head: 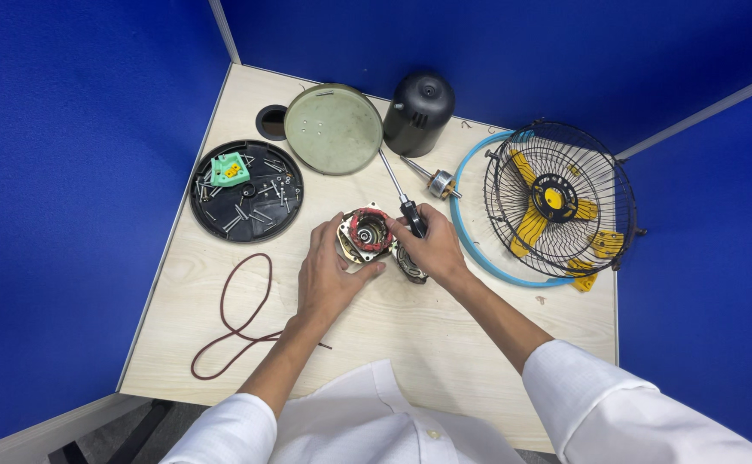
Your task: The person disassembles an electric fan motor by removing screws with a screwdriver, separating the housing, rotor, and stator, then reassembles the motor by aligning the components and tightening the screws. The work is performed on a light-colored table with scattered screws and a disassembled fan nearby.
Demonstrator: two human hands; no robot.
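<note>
The left hand (328, 273) clasped the heavy, rigid stator (367, 234) by its rim, fingers curled, while the right hand (432, 249) seemingly gripped a screwdriver (400, 194).

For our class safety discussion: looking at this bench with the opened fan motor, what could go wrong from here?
1. The screwdriver in the right hand could slip off the motor toward the left hand steadying it.
2. Loose screws in the black tray could scatter if knocked.
3. The reddish cord near the table edge might snag a sleeve.
</note>
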